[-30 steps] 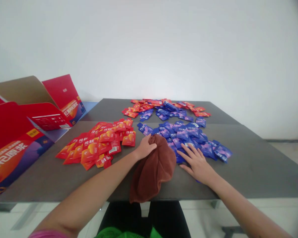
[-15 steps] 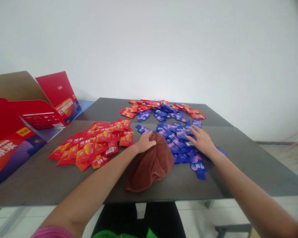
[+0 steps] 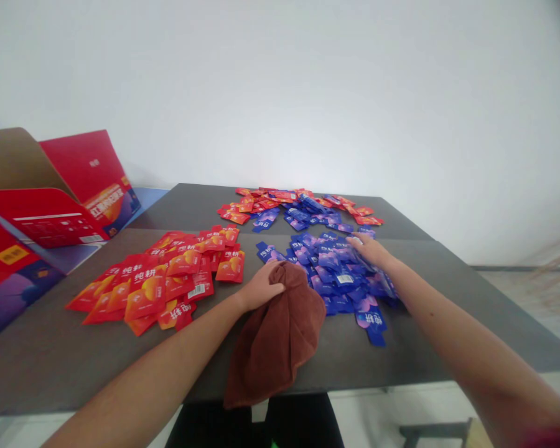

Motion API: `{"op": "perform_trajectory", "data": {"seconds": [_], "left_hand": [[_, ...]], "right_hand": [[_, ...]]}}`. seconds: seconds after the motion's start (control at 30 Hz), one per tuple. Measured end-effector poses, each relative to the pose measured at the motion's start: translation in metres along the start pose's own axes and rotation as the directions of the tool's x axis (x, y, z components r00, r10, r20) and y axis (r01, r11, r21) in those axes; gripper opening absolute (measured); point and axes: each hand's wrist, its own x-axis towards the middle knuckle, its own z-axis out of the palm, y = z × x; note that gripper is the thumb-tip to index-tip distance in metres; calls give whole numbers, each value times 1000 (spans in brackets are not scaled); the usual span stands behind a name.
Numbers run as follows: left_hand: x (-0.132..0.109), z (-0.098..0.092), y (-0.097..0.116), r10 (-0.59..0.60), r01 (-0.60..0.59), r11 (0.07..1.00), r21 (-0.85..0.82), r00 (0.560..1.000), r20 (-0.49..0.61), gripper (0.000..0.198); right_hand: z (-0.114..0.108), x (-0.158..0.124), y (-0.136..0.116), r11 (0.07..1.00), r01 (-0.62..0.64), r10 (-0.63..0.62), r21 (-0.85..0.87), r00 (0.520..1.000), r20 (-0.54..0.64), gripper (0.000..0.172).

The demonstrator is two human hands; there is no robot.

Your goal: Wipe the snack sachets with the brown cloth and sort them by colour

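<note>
My left hand (image 3: 262, 285) is closed on a bunched brown cloth (image 3: 280, 330), whose lower end hangs over the near table edge. My right hand (image 3: 369, 250) rests at the upper right of a heap of blue sachets (image 3: 340, 264), fingers drawn together on sachets there; the palm side is hidden. One blue sachet (image 3: 370, 318) juts out from the heap toward me. To the left of the cloth lies a spread pile of red-orange sachets (image 3: 149, 283).
Farther back on the grey table (image 3: 457, 323) lies a mixed row of red sachets (image 3: 282, 195) and blue sachets (image 3: 303, 214). An open red carton (image 3: 51, 214) stands at the left, with another printed carton panel (image 3: 14, 280) nearer me. A white wall rises behind.
My right hand has drawn its spread fingers together, and blue sachets at the right edge have shifted in toward the heap. My left hand and the cloth have come nearer to me.
</note>
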Motion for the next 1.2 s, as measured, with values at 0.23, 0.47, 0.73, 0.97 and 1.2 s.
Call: {"op": "perform_trajectory", "data": {"seconds": [0.23,0.47,0.73,0.97,1.2], "left_hand": [[-4,-2,0,-21,21,1000,-22,1000,-16,59],[-7,0,6,-58,57,998,-22,996,-69,61],[-9,-2,18,-83,78,993,-87,995,-54,56],[-9,-3,15,-86,82,992,-91,995,-39,58],[-14,-2,14,-88,55,981,-185,981,-172,62]], "right_hand": [[7,32,11,999,-17,14,36,997,77,55],[-16,29,34,996,-70,65,59,995,71,47],[-10,56,52,923,-381,383,62,923,-40,44],[-3,57,45,744,-604,643,285,763,-61,33],[-40,22,7,705,-390,602,593,771,-208,28]]}}
